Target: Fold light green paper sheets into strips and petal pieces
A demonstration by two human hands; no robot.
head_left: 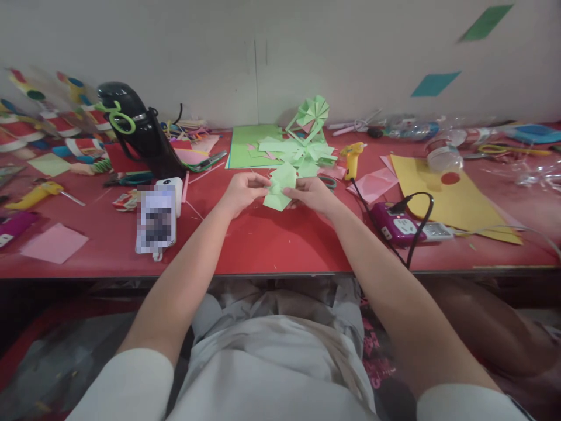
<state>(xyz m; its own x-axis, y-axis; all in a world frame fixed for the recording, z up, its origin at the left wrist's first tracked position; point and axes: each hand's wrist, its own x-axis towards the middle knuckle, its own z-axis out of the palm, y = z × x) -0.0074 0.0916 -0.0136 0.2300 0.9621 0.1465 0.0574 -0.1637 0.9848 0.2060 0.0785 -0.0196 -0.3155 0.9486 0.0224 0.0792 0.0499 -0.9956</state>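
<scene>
Pinching paper (277, 196): left hand (242, 191), right hand (312, 193)

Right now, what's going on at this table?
A person sits at the red table, pinching a folded green paper piece between the left hand and the right hand, just above the tabletop. Behind it lie a pile of similar green pieces and a green paper fan shape. A yellow glue gun and a purple power strip lie to the right, untouched.
</scene>
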